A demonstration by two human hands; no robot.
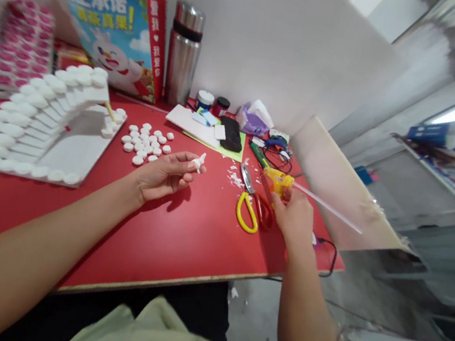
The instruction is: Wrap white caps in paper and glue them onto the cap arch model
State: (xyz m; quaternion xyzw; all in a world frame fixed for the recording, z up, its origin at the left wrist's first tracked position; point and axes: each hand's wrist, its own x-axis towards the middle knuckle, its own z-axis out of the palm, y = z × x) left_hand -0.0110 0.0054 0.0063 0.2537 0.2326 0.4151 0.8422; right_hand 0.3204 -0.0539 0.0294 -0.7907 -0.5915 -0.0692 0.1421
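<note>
Between the thumb and fingers of my left hand (169, 175) is a small white figure (198, 162), its exact shape too small to tell. My right hand (295, 212) is closed at a yellow glue gun (279, 181) with a long clear glue stick (328, 208) coming out of its back. Scissors (251, 199) with one yellow and one red handle lie just left of that hand. A loose group of white round pieces (143, 144) rests beyond my left hand. Farther left stands a white stepped model (47, 115) edged with similar round pieces.
Behind stand a steel thermos (183, 55) and a printed bag (116, 23). White scraps (235, 178) litter the red table (199, 246) near the scissors. A black object (231, 134), small jars (204, 100) and a purple tissue pack (254, 120) sit at the back. A board (335, 192) borders the right side.
</note>
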